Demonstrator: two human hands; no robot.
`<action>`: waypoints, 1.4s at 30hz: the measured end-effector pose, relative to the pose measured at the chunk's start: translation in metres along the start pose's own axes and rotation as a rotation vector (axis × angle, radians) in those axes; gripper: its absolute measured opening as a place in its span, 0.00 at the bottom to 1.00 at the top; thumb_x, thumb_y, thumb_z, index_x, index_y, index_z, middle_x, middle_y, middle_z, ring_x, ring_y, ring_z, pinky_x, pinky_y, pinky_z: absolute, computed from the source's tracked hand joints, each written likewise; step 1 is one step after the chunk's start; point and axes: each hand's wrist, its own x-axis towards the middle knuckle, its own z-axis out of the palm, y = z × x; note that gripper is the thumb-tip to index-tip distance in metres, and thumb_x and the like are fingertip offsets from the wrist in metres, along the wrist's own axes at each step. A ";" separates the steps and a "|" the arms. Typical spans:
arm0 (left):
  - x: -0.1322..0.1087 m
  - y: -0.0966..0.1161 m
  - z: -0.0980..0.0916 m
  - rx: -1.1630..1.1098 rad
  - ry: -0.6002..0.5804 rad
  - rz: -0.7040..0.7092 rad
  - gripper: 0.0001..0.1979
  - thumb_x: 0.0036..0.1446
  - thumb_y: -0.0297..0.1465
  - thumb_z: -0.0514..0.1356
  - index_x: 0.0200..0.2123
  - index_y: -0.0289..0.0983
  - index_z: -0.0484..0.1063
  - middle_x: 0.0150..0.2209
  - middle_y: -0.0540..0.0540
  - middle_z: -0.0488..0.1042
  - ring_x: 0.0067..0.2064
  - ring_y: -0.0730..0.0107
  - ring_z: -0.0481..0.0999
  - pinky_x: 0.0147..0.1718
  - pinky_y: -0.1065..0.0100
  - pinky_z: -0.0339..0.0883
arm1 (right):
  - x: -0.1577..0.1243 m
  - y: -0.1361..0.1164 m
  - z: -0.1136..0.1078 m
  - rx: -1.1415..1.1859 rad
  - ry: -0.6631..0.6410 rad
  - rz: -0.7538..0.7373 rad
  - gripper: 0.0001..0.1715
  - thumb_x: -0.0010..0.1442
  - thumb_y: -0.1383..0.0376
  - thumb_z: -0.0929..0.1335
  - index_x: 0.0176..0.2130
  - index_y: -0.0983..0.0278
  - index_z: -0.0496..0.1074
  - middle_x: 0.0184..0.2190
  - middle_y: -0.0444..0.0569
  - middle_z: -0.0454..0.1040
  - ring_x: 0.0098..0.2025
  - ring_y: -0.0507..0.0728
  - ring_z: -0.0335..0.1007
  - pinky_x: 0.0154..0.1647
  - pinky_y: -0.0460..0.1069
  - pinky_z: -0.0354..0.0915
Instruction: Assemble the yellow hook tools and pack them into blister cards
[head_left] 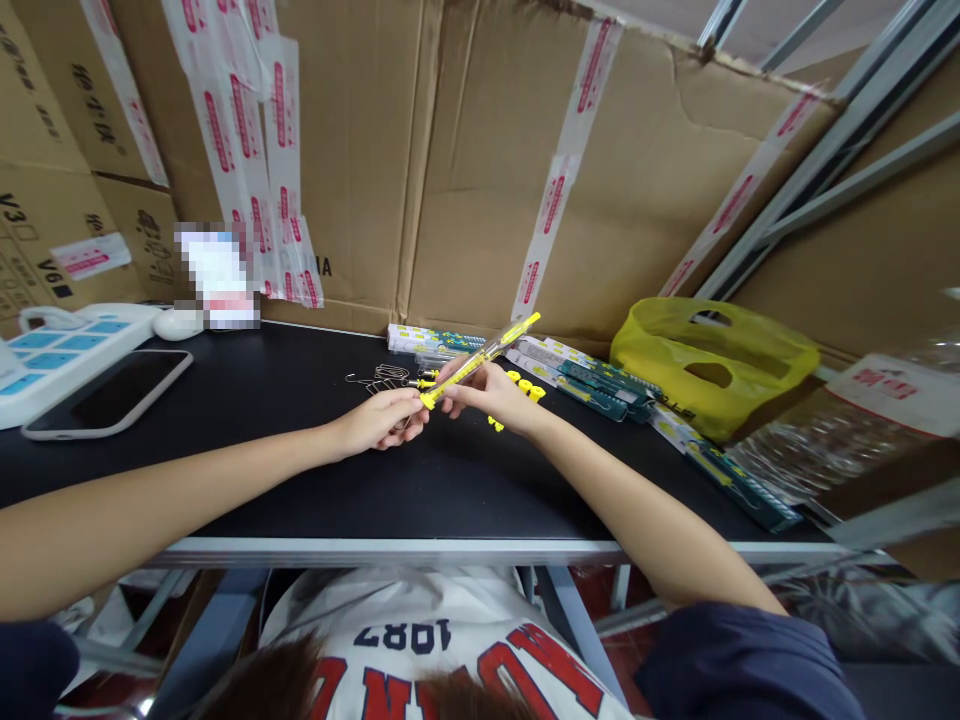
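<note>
A slim clear tube with yellow ends (484, 358) slants up to the right in front of me, above the black tabletop. My left hand (386, 416) is closed at its lower end, pinching near the flared yellow tip. Fingers of my right hand (491, 393) wrap the tube's lower middle. Bent metal wire hooks (386, 376) lie just beyond my left hand. Small yellow plastic caps (529, 386) sit beside my right hand, which partly hides them. I cannot make out what kind of tool the tube is.
Printed slim boxes (585, 385) lie at the back and right, near a yellow plastic bag (712, 360). At left are a phone (112, 393), a white power strip (82, 350) and a blurred upright screen (219, 275). A cardboard wall (465, 180) closes off the back.
</note>
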 end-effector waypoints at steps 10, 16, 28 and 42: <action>0.000 -0.004 0.001 0.069 0.013 0.103 0.11 0.56 0.38 0.58 0.32 0.35 0.66 0.19 0.54 0.65 0.13 0.86 0.54 0.11 0.81 0.46 | 0.001 0.000 0.002 -0.027 0.040 -0.013 0.20 0.52 0.56 0.73 0.38 0.65 0.68 0.27 0.43 0.73 0.27 0.49 0.71 0.26 0.45 0.71; 0.000 -0.002 0.003 0.085 0.027 0.081 0.11 0.56 0.39 0.58 0.32 0.36 0.65 0.20 0.55 0.65 0.14 0.84 0.58 0.09 0.81 0.48 | 0.000 -0.001 0.002 -0.006 0.057 -0.009 0.19 0.52 0.56 0.73 0.38 0.65 0.68 0.27 0.43 0.73 0.26 0.49 0.71 0.26 0.45 0.71; -0.005 -0.006 0.003 0.321 0.037 0.212 0.11 0.60 0.38 0.53 0.33 0.36 0.65 0.28 0.49 0.67 0.26 0.75 0.70 0.14 0.78 0.62 | 0.000 -0.004 0.004 -0.024 0.045 0.003 0.19 0.51 0.56 0.73 0.37 0.65 0.68 0.26 0.43 0.73 0.25 0.49 0.70 0.25 0.45 0.71; -0.011 -0.003 0.003 0.465 0.026 0.242 0.19 0.64 0.41 0.46 0.35 0.33 0.69 0.26 0.47 0.71 0.27 0.73 0.70 0.20 0.74 0.64 | -0.001 -0.005 0.007 0.002 0.033 0.016 0.22 0.49 0.55 0.74 0.37 0.66 0.67 0.27 0.42 0.72 0.25 0.48 0.70 0.25 0.44 0.70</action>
